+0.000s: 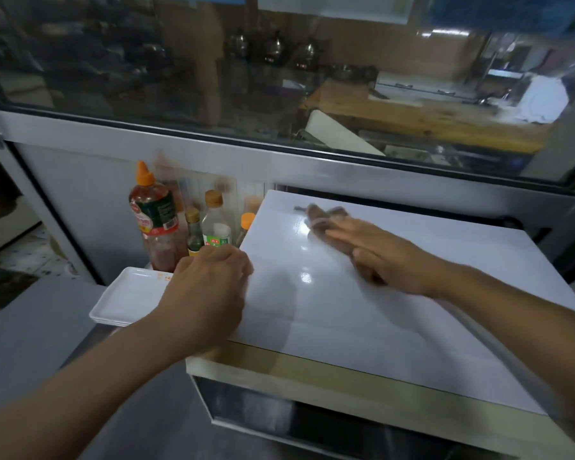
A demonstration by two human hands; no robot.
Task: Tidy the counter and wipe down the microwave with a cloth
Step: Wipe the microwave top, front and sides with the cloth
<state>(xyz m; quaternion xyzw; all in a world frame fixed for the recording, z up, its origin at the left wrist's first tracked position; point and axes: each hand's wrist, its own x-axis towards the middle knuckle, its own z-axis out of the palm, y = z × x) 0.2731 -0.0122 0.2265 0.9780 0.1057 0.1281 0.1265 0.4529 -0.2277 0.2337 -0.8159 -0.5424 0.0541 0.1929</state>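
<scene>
A white microwave (362,320) fills the middle and right of the view, seen from above, its glossy top facing me. My right hand (379,254) lies flat on that top, fingers stretched out and pressing a brown cloth (322,217) against it; both are motion-blurred. The cloth sticks out beyond my fingertips toward the back edge. My left hand (210,287) rests curled on the microwave's left top edge, fingers closed, with nothing visible in it.
Left of the microwave stand a tall red sauce bottle (153,220) and several smaller bottles (213,224) against the steel wall. A stack of white rectangular plates (130,297) sits in front of them. A glass window (279,78) runs along the back.
</scene>
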